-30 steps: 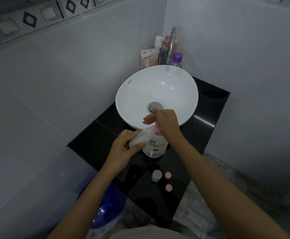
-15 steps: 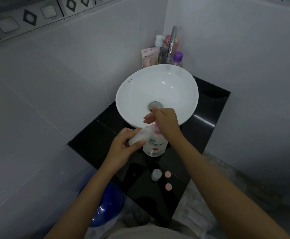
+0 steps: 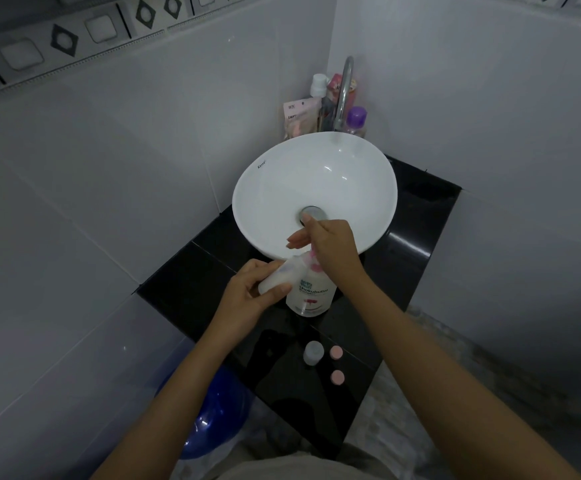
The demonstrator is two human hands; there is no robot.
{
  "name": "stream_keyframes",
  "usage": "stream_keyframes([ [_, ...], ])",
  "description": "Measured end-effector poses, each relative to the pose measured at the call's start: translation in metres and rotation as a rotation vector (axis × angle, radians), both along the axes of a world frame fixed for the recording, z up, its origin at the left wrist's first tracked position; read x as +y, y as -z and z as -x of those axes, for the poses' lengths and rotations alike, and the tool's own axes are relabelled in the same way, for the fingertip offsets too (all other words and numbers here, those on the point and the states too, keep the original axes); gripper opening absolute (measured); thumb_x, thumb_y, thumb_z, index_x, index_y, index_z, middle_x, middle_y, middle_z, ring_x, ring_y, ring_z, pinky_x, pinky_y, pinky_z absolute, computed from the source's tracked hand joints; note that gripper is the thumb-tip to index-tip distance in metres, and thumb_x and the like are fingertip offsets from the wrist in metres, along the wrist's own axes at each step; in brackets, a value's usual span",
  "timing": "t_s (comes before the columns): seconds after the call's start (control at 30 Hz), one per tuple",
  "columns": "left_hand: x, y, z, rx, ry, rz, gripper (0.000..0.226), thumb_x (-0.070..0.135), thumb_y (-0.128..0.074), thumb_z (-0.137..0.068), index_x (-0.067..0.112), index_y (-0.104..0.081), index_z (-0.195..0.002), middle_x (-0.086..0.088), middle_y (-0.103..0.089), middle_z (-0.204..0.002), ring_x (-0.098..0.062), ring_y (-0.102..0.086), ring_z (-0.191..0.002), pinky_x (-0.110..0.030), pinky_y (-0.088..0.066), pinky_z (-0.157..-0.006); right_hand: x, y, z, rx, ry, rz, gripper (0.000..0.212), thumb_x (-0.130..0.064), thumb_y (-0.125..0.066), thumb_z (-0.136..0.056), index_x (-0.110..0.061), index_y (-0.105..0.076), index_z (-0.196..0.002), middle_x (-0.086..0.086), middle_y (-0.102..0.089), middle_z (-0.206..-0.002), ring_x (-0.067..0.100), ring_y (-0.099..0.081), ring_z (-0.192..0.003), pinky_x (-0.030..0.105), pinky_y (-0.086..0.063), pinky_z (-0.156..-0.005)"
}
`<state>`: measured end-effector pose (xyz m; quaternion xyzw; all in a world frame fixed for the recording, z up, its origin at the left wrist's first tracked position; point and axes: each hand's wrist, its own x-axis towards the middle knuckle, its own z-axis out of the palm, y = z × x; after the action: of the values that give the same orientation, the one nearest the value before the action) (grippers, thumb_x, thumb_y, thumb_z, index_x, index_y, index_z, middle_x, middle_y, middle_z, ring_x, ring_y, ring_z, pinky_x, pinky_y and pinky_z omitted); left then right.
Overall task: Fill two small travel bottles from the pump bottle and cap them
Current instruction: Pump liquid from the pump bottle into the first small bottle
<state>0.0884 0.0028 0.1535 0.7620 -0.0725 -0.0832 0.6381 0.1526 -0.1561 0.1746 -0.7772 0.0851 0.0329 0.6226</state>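
Note:
A white pump bottle [image 3: 311, 296] with a pink pump head stands on the black counter [image 3: 185, 289] in front of the sink. My right hand [image 3: 330, 249] rests on top of the pump head, mostly hiding it. My left hand [image 3: 251, 297] holds a small translucent travel bottle [image 3: 282, 274] tilted, its mouth up against the pump spout. A second small travel bottle [image 3: 313, 352] stands uncapped nearer to me. Two pink caps [image 3: 336, 352] [image 3: 337, 377] lie just to its right.
A white bowl sink [image 3: 265, 188] with a chrome tap [image 3: 344, 88] sits behind the pump bottle. Several toiletries [image 3: 320, 109] crowd the corner behind it. A blue bucket [image 3: 213, 417] stands on the floor below the counter's front left edge. Tiled walls close in left and right.
Hardly anything has moved: both hands stay at the pump bottle, and the view has shifted slightly.

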Motion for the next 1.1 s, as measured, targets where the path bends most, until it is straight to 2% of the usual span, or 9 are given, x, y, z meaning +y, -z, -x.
stream_keyframes([
  [0.1, 0.001, 0.004, 0.000, 0.023, 0.006, -0.026, 0.034, 0.016, -0.065, -0.083, 0.026, -0.062, -0.116, -0.008, -0.053, -0.101, -0.004, -0.055, -0.088, -0.008, -0.047, -0.073, 0.002, 0.009, 0.005, -0.050, 0.016, 0.009, 0.046, -0.026, -0.045, -0.097, -0.003, -0.074, -0.069, -0.001, -0.072, -0.065, -0.005, -0.061, -0.053, 0.007, -0.043, -0.050],
  [0.17, 0.002, 0.004, 0.001, 0.039, 0.012, -0.016, 0.032, 0.016, -0.065, -0.083, 0.028, -0.062, -0.113, -0.008, -0.053, -0.101, 0.000, -0.055, -0.086, -0.007, -0.046, -0.072, 0.002, 0.011, 0.007, -0.040, 0.009, 0.031, 0.046, -0.025, -0.045, -0.098, -0.002, -0.074, -0.070, 0.003, -0.071, -0.066, -0.004, -0.060, -0.053, 0.012, -0.044, -0.057],
  [0.37, 0.001, -0.003, 0.000, 0.011, 0.012, 0.021, 0.034, 0.018, -0.065, -0.082, 0.028, -0.061, -0.114, 0.000, -0.053, -0.097, 0.009, -0.055, -0.081, -0.005, -0.045, -0.071, -0.001, -0.006, -0.003, 0.006, -0.035, 0.048, 0.045, -0.034, -0.048, -0.095, -0.013, -0.073, -0.063, -0.001, -0.073, -0.062, 0.011, -0.068, -0.065, 0.029, -0.053, -0.056],
  [0.53, 0.002, 0.000, -0.002, 0.024, 0.017, 0.007, 0.034, 0.018, -0.065, -0.083, 0.029, -0.061, -0.115, -0.003, -0.054, -0.099, 0.008, -0.055, -0.082, -0.006, -0.046, -0.072, 0.002, 0.007, 0.002, -0.051, 0.030, -0.002, 0.048, -0.030, -0.047, -0.096, -0.011, -0.071, -0.059, -0.002, -0.071, -0.056, 0.003, -0.065, -0.054, 0.009, -0.042, -0.044],
  [0.67, 0.003, 0.001, 0.001, 0.030, 0.016, -0.039, 0.032, 0.017, -0.065, -0.084, 0.029, -0.062, -0.113, -0.014, -0.054, -0.103, 0.007, -0.054, -0.079, -0.006, -0.046, -0.071, 0.002, 0.016, 0.005, -0.072, 0.014, 0.033, 0.047, -0.027, -0.046, -0.097, -0.004, -0.072, -0.065, 0.002, -0.071, -0.061, 0.007, -0.065, -0.058, 0.016, -0.045, -0.057],
  [0.77, 0.002, -0.003, 0.001, 0.034, 0.029, -0.018, 0.033, 0.018, -0.064, -0.084, 0.026, -0.061, -0.116, -0.015, -0.054, -0.105, 0.002, -0.055, -0.084, -0.009, -0.047, -0.074, 0.000, 0.008, 0.001, -0.041, -0.029, 0.067, 0.046, -0.032, -0.048, -0.095, -0.007, -0.073, -0.065, 0.001, -0.071, -0.062, 0.003, -0.063, -0.055, 0.018, -0.045, -0.050],
  [0.83, 0.003, -0.007, 0.000, 0.042, 0.031, 0.000, 0.034, 0.017, -0.063, -0.085, 0.025, -0.061, -0.118, -0.014, -0.055, -0.106, -0.001, -0.056, -0.087, -0.015, -0.048, -0.077, -0.002, -0.001, -0.004, -0.048, -0.054, 0.050, 0.044, -0.033, -0.049, -0.094, -0.008, -0.074, -0.068, 0.002, -0.073, -0.065, 0.007, -0.067, -0.060, 0.021, -0.049, -0.055],
  [0.93, 0.004, -0.010, -0.002, 0.071, 0.032, 0.032, 0.033, 0.015, -0.062, -0.085, 0.020, -0.063, -0.118, -0.014, -0.054, -0.107, -0.006, -0.056, -0.091, -0.022, -0.049, -0.080, -0.002, -0.003, -0.001, -0.099, -0.065, 0.000, 0.042, -0.029, -0.049, -0.096, -0.005, -0.074, -0.072, 0.001, -0.073, -0.066, 0.007, -0.068, -0.063, 0.014, -0.049, -0.062],
  [1.1, 0.003, -0.006, -0.004, 0.121, 0.060, 0.061, 0.034, 0.013, -0.059, -0.087, 0.015, -0.062, -0.120, -0.009, -0.052, -0.101, 0.004, -0.057, -0.080, -0.012, -0.050, -0.070, -0.002, 0.010, 0.003, -0.157, -0.038, -0.021, 0.043, -0.028, -0.047, -0.097, -0.007, -0.074, -0.070, -0.004, -0.072, -0.066, 0.002, -0.066, -0.064, 0.009, -0.046, -0.058],
])
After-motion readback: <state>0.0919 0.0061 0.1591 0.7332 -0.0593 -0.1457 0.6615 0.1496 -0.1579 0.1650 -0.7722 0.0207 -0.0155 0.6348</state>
